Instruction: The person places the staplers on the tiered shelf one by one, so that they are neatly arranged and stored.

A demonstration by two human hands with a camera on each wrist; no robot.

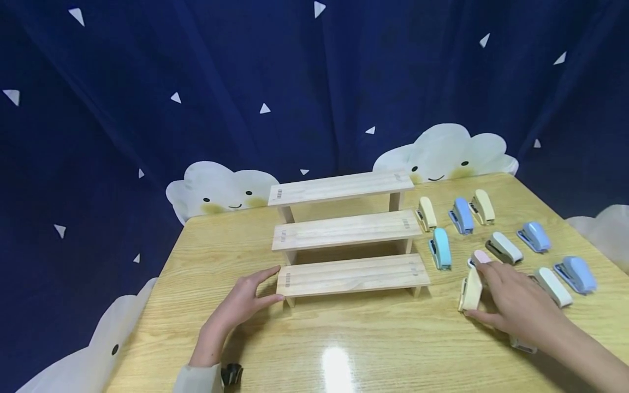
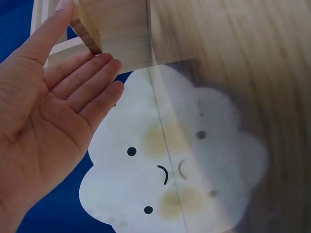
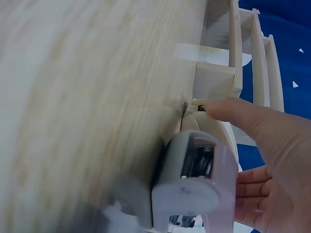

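At the left end of the lowest board on a three-tier wooden shelf (image 1: 354, 275) is my left hand (image 1: 241, 300). Its thumb (image 2: 53, 24) touches one edge of the board and the nearly straight fingers (image 2: 87, 87) reach the other. On the table's right side, my right hand (image 1: 521, 297) pinches a cream stapler (image 1: 472, 290) between thumb and fingers, with the stapler upright on its long side. A pink stapler (image 1: 480, 256) shows just behind it, partly covered by my fingers. Another pale stapler (image 1: 523, 345) lies half hidden under my hand.
Several staplers are spread right of the shelf, among them a turquoise one (image 1: 441, 249), blue ones (image 1: 576, 274), white ones (image 1: 553, 286) and cream ones (image 1: 426, 213). A dark blue curtain (image 1: 314, 82) with cloud shapes hangs behind the wooden table (image 1: 196, 256).
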